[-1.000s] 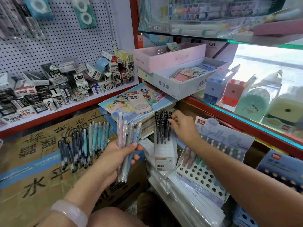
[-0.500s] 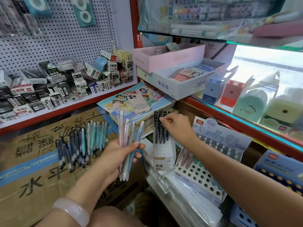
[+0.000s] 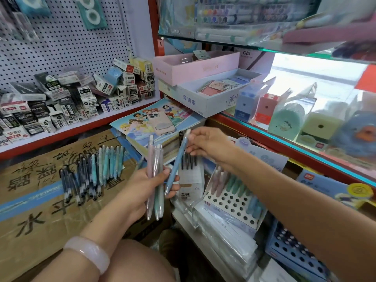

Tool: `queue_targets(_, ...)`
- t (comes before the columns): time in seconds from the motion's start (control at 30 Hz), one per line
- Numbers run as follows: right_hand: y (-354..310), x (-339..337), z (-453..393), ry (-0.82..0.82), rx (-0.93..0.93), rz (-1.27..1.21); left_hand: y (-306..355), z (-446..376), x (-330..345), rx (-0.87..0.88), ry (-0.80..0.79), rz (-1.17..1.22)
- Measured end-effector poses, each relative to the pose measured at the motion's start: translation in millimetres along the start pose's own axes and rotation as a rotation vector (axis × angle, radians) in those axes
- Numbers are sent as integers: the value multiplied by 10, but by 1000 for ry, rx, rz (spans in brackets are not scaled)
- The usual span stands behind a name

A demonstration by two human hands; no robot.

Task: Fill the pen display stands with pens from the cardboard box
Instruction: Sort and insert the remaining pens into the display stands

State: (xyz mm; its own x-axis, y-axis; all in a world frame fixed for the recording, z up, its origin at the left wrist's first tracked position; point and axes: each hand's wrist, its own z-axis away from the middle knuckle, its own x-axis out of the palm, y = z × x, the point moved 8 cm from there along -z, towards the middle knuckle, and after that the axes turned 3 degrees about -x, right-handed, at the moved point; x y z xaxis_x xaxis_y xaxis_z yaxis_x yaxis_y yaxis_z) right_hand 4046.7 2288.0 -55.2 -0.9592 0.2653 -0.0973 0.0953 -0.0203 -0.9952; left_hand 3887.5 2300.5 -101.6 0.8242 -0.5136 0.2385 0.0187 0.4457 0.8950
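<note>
Between the hands, a blue pen [image 3: 176, 163] now hangs pinched at its top by the right hand [image 3: 207, 144], drawn from the bundle [image 3: 155, 180] the left hand [image 3: 146, 186] grips; a second ago that right hand was at the black pens [image 3: 189, 160]. Next it likely goes into the holed stand [image 3: 234, 202] beside. More pens [image 3: 91, 171] lie on the box [image 3: 36, 216].

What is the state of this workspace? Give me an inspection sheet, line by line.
Surface: cardboard box, flat and taped, serves as worktop.
Job's things: loose pens lie on the box; perforated display stand partly filled; clear stand holds black pens.
Clutter: phone on colouring books.
Grippers: left hand grips a pen bundle; right hand pinches a blue pen.
Cables: nothing seen.
Surroundings: pegboard, shelves of boxed stationery.
</note>
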Motion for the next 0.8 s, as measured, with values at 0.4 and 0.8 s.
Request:
queue_targets(0.4, 115, -1269, 905, 385, -11, 613, -151, 5, 188, -76, 32, -97)
queue_targets(0.8, 631, -953, 1363, 320, -18, 922, -302, 76, 345, -78, -9, -83)
